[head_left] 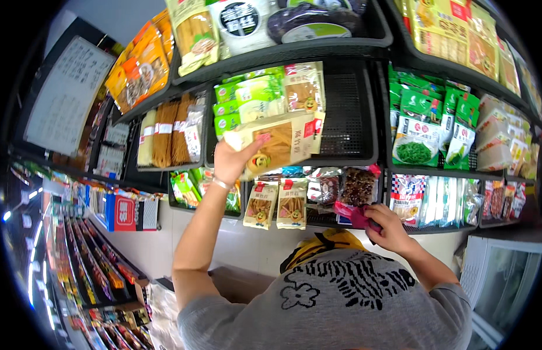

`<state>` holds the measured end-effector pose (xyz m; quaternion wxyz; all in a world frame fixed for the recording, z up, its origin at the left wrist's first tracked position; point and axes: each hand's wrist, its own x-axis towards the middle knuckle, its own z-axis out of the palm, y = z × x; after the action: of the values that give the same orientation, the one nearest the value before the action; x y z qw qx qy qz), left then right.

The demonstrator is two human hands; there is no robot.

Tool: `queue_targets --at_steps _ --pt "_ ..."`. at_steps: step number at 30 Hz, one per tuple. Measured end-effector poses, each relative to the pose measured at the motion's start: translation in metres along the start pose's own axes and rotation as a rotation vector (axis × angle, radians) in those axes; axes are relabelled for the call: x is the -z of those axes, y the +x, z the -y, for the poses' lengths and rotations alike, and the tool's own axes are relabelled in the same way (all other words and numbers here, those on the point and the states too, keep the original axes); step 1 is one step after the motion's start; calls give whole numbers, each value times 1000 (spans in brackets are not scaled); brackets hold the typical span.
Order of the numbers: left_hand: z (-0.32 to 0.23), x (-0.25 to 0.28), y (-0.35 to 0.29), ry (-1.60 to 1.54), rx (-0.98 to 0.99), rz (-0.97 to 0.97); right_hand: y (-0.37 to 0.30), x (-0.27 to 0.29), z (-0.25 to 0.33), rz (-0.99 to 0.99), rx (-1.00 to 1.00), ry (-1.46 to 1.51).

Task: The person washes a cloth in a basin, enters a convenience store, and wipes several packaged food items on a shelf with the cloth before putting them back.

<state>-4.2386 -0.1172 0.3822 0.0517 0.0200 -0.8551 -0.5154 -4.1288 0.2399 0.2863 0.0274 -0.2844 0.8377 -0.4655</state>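
My left hand grips a pale packet of dried bean curd sticks by its left end, thumb on its front. The packet is tilted above a black tray, in front of green and white packets and a similar beige packet. Lower right, my right hand is closed on a crumpled magenta piece; whether it is cloth or wrapper I cannot tell. It touches the pink-edged lower end of a clear bag of dark dried food.
Two beige packets stand in the lower row. Bundled noodles lie in the tray to the left, green packets to the right. An upper shelf edge juts out above. A glass-fronted cabinet stands lower right.
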Motion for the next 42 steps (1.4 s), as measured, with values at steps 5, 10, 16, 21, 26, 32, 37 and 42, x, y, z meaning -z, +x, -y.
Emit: queue_targets --at_steps 5,10,16,21,26,32,37,42 --pt "19 8 -103 -946 243 -259 37 -43 11 140 -448 634" --pt "39 -15 -168 -1259 190 -391 86 -100 37 327 -277 1186" --pt "63 -4 -222 -1133 51 -337 129 -136 116 141 -402 1206" --pt "87 41 -259 -1450 -36 -90 139 -146 143 204 -342 1195" --pt "115 52 -274 -1629 -20 -79 142 -178 165 379 -231 960" --pt "111 61 -297 -1456 64 -344 132 -197 177 74 -93 872" --pt "110 49 -308 -1260 54 -419 83 -238 193 314 869 -112" --pt "113 42 -324 -1331 246 -330 147 -258 231 206 875 -147"
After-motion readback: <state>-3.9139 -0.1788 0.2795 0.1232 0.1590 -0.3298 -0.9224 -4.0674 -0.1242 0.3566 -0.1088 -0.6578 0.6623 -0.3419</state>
